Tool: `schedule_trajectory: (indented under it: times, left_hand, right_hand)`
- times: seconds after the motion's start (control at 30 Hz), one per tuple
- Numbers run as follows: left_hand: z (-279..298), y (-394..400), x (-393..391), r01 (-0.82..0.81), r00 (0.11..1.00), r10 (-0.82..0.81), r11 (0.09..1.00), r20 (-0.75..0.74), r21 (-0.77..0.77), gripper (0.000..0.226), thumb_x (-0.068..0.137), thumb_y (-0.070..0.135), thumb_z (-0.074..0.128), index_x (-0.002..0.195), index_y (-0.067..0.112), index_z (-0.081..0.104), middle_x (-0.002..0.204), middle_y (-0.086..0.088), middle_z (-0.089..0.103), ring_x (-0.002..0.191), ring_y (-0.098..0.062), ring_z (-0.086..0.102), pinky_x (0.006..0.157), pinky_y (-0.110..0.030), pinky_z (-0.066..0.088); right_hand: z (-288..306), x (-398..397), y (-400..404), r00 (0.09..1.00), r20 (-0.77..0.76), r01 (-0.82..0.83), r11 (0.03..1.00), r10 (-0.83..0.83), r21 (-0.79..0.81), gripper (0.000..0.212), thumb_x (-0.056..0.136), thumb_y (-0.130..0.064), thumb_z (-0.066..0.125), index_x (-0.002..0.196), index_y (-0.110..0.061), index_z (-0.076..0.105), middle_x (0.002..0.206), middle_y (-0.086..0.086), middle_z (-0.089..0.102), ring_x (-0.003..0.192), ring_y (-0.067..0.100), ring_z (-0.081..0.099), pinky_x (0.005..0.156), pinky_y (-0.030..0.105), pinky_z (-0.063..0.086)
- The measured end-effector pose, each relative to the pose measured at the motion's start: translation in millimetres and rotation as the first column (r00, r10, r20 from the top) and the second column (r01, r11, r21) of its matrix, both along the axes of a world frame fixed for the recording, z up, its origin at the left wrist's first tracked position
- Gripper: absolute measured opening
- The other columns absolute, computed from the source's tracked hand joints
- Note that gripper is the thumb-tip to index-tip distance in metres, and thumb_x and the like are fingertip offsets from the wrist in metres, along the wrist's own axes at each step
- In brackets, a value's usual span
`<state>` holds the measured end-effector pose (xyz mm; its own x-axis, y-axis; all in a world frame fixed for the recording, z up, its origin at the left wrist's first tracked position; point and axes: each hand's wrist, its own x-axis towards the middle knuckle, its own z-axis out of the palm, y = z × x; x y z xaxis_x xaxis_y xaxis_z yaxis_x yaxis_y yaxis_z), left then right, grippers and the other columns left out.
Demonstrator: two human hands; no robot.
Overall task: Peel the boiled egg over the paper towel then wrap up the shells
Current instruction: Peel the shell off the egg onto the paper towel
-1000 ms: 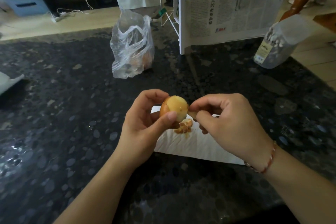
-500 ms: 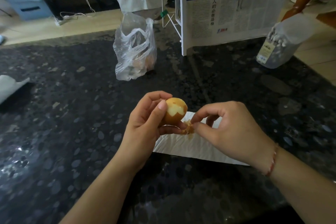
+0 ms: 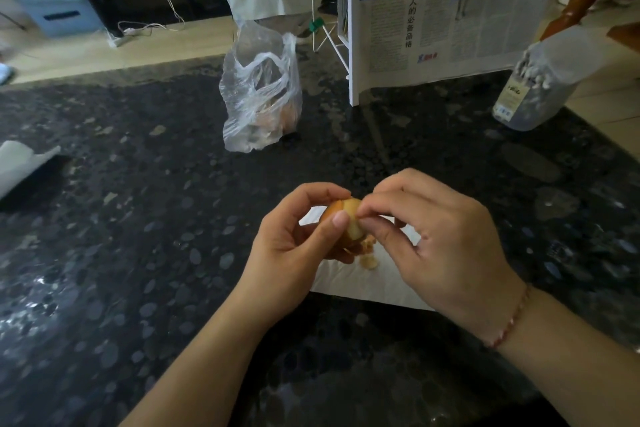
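My left hand [image 3: 294, 239] holds a brown boiled egg [image 3: 341, 213] above a white paper towel [image 3: 374, 282] on the dark stone counter. The egg is partly peeled, with pale egg white showing on its right side. My right hand [image 3: 440, 239] pinches the shell at the egg's upper right with thumb and forefinger. Several brown shell pieces [image 3: 369, 258] lie on the towel just under the egg. Most of the egg is hidden by my fingers.
A clear plastic bag [image 3: 259, 94] holding brownish items stands at the back centre. A white rack draped with newspaper [image 3: 433, 28] is behind right. A clear plastic jar [image 3: 535, 87] leans at the far right. White paper [image 3: 20, 163] lies at the left edge. A person stands beyond the counter.
My right hand dropped a shell piece onto the towel, then came back up to the egg's upper right side. The left hand turned the egg slightly.
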<state>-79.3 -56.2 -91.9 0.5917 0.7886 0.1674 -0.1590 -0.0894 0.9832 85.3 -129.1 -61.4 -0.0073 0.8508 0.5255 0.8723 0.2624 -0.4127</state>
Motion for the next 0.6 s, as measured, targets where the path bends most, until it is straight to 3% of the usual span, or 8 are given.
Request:
schedule_trajectory:
  times: [0.17,0.27,0.33,0.4,0.5,0.53,0.6]
  left_hand:
    - [0,1,0,-0.114,0.993,0.118,0.987,0.026,-0.111,0.023,0.096,0.030,0.056,0.109,0.012,0.063,0.094,-0.009,0.072,0.068,-0.028,0.073,0.058,-0.032,0.059]
    - [1,2,1,-0.177,0.980,0.189,0.969,0.057,-0.170,0.026,0.096,0.032,0.051,0.105,0.012,0.063,0.088,-0.007,0.073,0.059,-0.027,0.069,0.052,-0.030,0.056]
    - [2,1,2,-0.174,0.981,0.185,0.972,0.060,-0.158,0.027,0.094,0.032,0.049,0.105,0.011,0.062,0.088,-0.007,0.073,0.059,-0.026,0.068,0.052,-0.030,0.056]
    - [2,0,3,-0.160,0.985,0.167,0.980,0.049,-0.120,0.027,0.094,0.032,0.051,0.107,0.011,0.062,0.090,-0.006,0.074,0.064,-0.025,0.070,0.056,-0.031,0.058]
    - [-1,-1,3,-0.109,0.992,0.112,0.993,0.063,-0.045,0.023,0.096,0.029,0.058,0.111,0.012,0.062,0.100,-0.009,0.072,0.078,-0.024,0.073,0.068,-0.035,0.060]
    - [-2,-2,2,-0.087,0.994,0.089,0.996,0.069,-0.024,0.025,0.094,0.029,0.058,0.112,0.012,0.061,0.103,-0.011,0.070,0.083,-0.025,0.073,0.072,-0.039,0.060]
    - [-2,-2,2,-0.053,0.996,0.052,0.999,0.069,0.010,0.026,0.094,0.026,0.057,0.114,0.010,0.060,0.107,-0.013,0.068,0.089,-0.026,0.073,0.077,-0.043,0.060]
  right_hand:
    - [-1,5,-1,0.998,-0.040,0.050,0.993,-0.055,-0.109,0.021,0.096,-0.034,0.044,0.086,-0.025,0.060,0.085,-0.020,0.049,0.073,0.003,0.051,0.057,0.033,0.049]
    - [-6,5,-2,0.995,0.053,0.098,0.945,-0.086,-0.311,0.039,0.093,-0.053,0.036,0.082,-0.028,0.063,0.075,-0.016,0.058,0.070,0.004,0.055,0.060,0.036,0.051]
    - [-7,-1,-3,0.994,0.050,0.105,0.928,-0.093,-0.357,0.031,0.084,-0.057,0.046,0.082,-0.031,0.063,0.074,-0.017,0.061,0.070,0.004,0.057,0.061,0.033,0.053]
    - [-5,-4,-2,0.973,-0.188,0.059,0.932,-0.134,-0.358,0.016,0.078,-0.045,0.065,0.082,-0.030,0.062,0.075,-0.014,0.065,0.067,0.008,0.062,0.060,0.030,0.055]
    - [5,-6,2,0.787,-0.600,-0.088,0.938,-0.141,-0.336,0.023,0.081,-0.040,0.068,0.074,-0.019,0.070,0.068,-0.003,0.069,0.060,0.009,0.065,0.057,0.025,0.055]
    - [6,-6,3,0.755,-0.639,-0.108,0.935,-0.145,-0.339,0.029,0.082,-0.043,0.064,0.073,-0.016,0.071,0.067,-0.002,0.070,0.059,0.008,0.065,0.056,0.023,0.054]
    - [5,-5,4,0.782,-0.604,-0.094,0.929,-0.154,-0.358,0.027,0.084,-0.040,0.064,0.072,-0.017,0.072,0.066,-0.005,0.070,0.059,0.006,0.066,0.055,0.018,0.053]
